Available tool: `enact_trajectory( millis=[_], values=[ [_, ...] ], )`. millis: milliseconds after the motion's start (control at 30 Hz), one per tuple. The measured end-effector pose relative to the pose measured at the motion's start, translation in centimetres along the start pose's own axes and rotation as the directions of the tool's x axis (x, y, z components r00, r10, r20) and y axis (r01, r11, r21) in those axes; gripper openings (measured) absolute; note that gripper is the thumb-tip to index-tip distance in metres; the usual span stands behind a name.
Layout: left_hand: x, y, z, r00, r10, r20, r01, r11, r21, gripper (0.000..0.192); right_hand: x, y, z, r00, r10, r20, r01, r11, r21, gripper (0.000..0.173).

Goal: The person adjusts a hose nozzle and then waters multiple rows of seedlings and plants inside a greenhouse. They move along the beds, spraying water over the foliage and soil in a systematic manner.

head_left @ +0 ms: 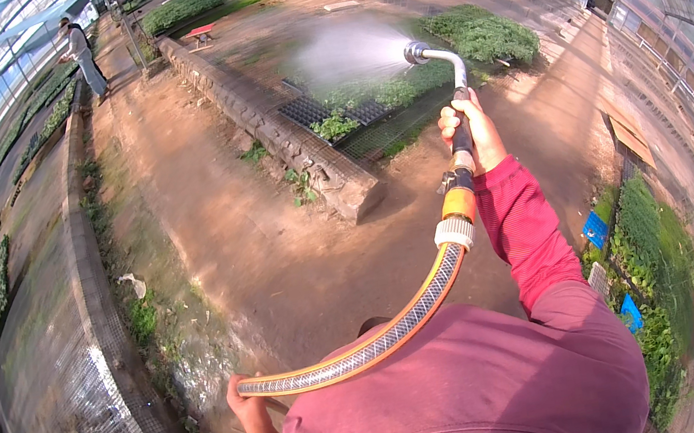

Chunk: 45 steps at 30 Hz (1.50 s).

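Note:
My right hand (476,129) is closed around the black grip of a watering wand (460,125) with a bent metal neck. From its round spray head (415,53) a wide fan of water (354,53) sprays leftward over seedlings (398,92) and black cell trays (305,112). An orange coupling (458,203) and a white ribbed nut join the wand to a clear braided hose (401,331) with orange stripes. The hose curves across my front to my left hand (252,408), which is closed on it low at the left.
A low block kerb (278,135) borders the tray bed. Another mesh-covered kerb (103,312) runs along the left of the dirt path (233,235). Two people (83,61) stand far up the path. Green plants (651,262) and blue pieces lie at the right.

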<state>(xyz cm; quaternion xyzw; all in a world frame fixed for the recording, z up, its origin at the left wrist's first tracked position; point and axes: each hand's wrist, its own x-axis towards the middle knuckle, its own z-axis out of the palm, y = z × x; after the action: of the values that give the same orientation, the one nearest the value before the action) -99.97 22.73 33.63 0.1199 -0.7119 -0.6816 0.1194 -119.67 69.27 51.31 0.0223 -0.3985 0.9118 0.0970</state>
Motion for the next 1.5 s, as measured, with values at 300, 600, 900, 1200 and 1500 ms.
enact_trajectory(
  millis=[300,600,900,1200,1500],
  values=[
    [-1.1,-1.0,-0.3,0.993,-0.101,-0.055,0.097,0.993,-0.073,0.017,3.6,-2.4,1.5,0.967,-0.235,-0.094,0.209,0.95,-0.232,0.055],
    [-1.8,-1.1,-1.3,0.988,-0.118,-0.096,0.113,0.992,-0.058,0.019,4.3,0.1,4.0,0.998,-0.06,-0.007,0.058,0.976,-0.212,0.044],
    [-1.8,-0.6,-1.0,0.989,-0.112,-0.099,0.106,0.993,-0.058,0.015,3.8,-1.3,3.0,0.987,-0.147,-0.056,0.13,0.962,-0.239,0.042],
    [-2.3,0.3,-1.0,0.985,-0.091,-0.148,0.08,0.994,-0.076,0.014,3.5,-0.3,3.5,0.989,-0.135,-0.064,0.117,0.966,-0.23,0.031],
    [-2.4,-0.8,-2.6,0.994,-0.077,-0.072,0.071,0.994,-0.082,0.016,2.2,1.4,4.2,0.998,0.057,0.018,-0.054,0.991,-0.123,0.021]
  ],
)
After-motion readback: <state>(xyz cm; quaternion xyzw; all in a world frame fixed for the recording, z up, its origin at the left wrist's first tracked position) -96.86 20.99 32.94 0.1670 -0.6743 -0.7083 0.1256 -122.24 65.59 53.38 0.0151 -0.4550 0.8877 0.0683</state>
